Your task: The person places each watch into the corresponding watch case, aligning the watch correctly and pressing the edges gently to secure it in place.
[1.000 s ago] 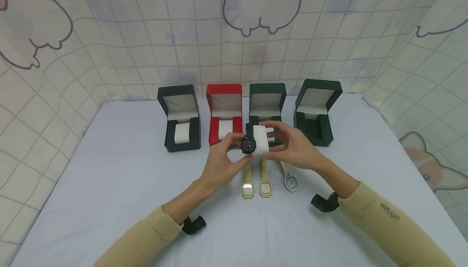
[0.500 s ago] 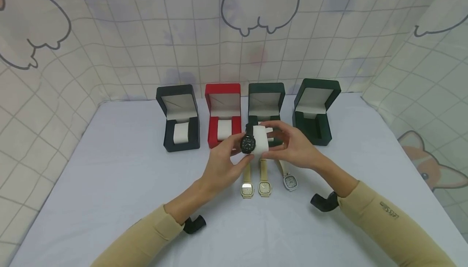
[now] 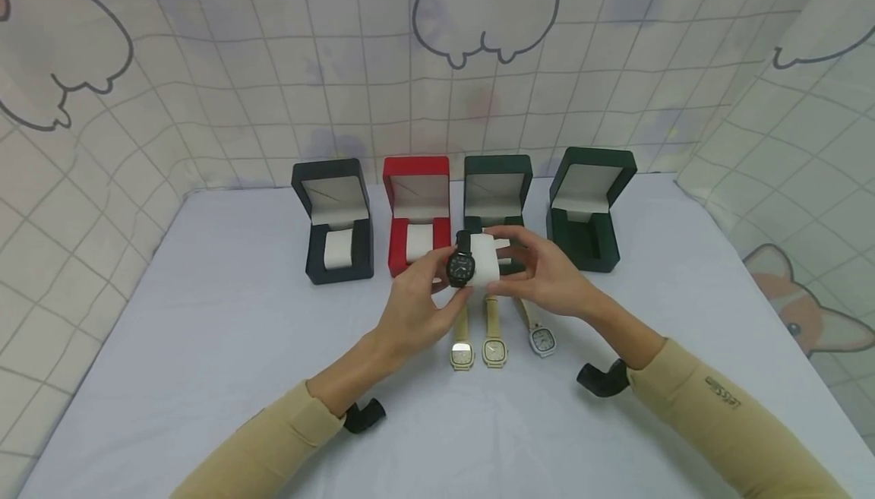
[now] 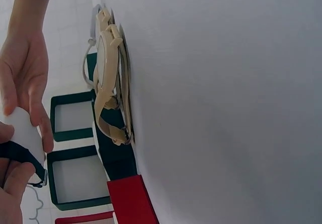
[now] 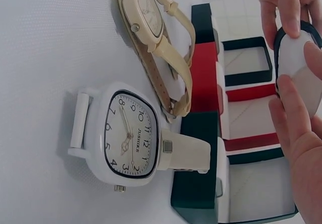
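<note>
Above the table, my left hand [image 3: 420,298] pinches a black wristwatch [image 3: 461,268] between thumb and fingers. My right hand [image 3: 543,271] grips a white watch cushion [image 3: 486,260] from its right side. The dark strap [image 4: 22,156] goes round the cushion's left end, as the left wrist view shows. In the right wrist view the same strap curves about the cushion [image 5: 294,58]. Below the hands lie two gold-coloured watches, one [image 3: 462,356] left of the other [image 3: 495,352], and a white square-faced watch [image 3: 543,340].
Open watch boxes stand along the back: a dark one [image 3: 314,256], a red one [image 3: 399,244], and two green ones, of which the right one [image 3: 595,252] holds no cushion. The other green box [image 3: 499,161] is partly hidden by my right hand. A white cloth [image 3: 239,347] covers the table.
Both hands stay nearly in place. The black wristwatch, the cushion and my right hand have shifted very slightly to the left.
</note>
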`<state>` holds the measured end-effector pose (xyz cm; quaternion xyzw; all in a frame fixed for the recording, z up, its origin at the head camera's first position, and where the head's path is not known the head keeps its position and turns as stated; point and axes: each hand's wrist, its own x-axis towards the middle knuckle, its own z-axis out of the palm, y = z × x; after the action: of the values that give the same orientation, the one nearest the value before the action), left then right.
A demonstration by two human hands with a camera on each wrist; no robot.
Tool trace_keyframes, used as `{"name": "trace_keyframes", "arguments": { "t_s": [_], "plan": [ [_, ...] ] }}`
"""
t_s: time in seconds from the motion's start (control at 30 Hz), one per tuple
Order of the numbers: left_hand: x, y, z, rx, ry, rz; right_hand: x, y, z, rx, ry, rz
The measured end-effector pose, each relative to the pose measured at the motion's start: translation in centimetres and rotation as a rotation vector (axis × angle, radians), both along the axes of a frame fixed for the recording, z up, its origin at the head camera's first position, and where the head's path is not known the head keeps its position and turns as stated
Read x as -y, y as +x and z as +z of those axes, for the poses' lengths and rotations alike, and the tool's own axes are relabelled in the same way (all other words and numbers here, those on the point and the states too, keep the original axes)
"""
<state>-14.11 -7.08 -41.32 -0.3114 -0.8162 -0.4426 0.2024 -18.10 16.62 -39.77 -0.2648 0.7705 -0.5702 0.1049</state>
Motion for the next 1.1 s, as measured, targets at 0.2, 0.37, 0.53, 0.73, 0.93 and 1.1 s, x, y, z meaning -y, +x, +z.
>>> {"name": "trace_keyframes", "arguments": {
  "t_s": [0.2,0.37,0.53,0.73,0.93,1.1],
  "plan": [
    [0.0,-0.1,0.0,-0.017,-0.014,0.009,0.2,0.0,0.1,0.012,-0.002,-0.014],
    [0.0,-0.3,0.1,-0.044,-0.021,0.005,0.4,0.0,0.2,-0.003,-0.019,-0.026],
    [0.1,-0.8,0.3,-0.058,-0.005,-0.008,0.6,0.0,-0.2,-0.014,-0.054,-0.043],
    [0.2,-0.9,0.3,-0.048,0.0,0.0,0.9,-0.1,-0.6,-0.027,-0.069,-0.06],
    [-0.1,-0.9,0.3,-0.037,0.012,0.001,1.1,-0.1,-0.6,-0.047,-0.06,-0.09],
    [0.2,-1.2,0.2,0.019,0.035,-0.019,1.3,-0.3,-1.0,-0.04,-0.048,-0.117]
  ]
}}
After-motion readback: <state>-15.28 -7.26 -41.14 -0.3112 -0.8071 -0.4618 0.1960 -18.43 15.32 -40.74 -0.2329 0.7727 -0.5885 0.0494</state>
